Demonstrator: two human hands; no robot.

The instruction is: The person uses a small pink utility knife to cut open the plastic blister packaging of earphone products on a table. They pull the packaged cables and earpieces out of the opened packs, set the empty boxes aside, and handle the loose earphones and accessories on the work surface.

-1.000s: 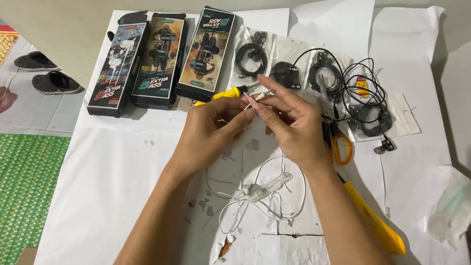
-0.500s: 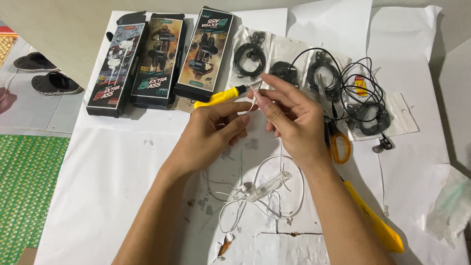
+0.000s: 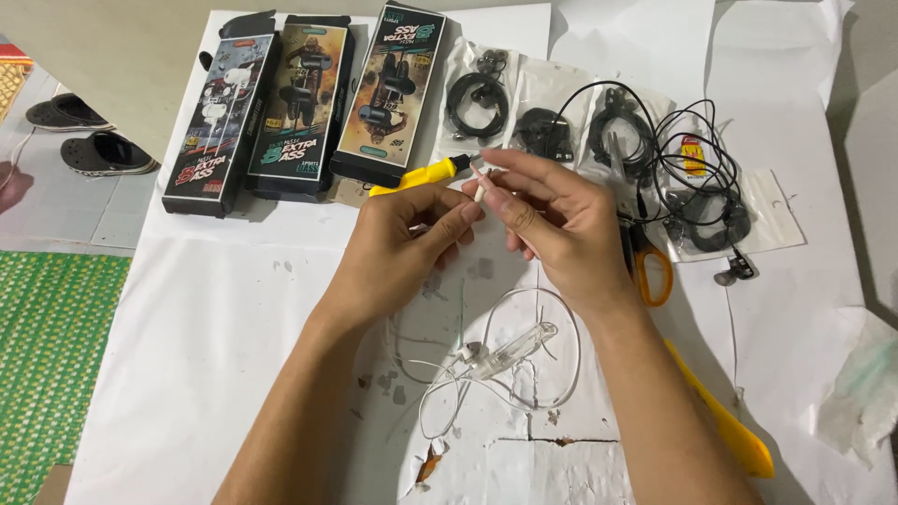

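Two hands working a small white earphone part above a paper-covered tabletop (image 3: pixel 187 374). Compared with a second earlier, the hands are sitting slightly lower and closer together, and the white piece (image 3: pixel 481 190) is now standing up between the fingertips rather than lying across them; the work on it appears to be continuing, not finished. The left hand (image 3: pixel 398 248) is curling inward, thumb and forefinger closing against the base of the piece. The right hand (image 3: pixel 561 224) is arching over from the right, fingertips pinching its upper end. A white cable (image 3: pixel 505 360) is lying coiled below the wrists; a yellow-handled tool (image 3: pixel 416 178) and orange scissors (image 3: pixel 650 271) are resting beside the hands.
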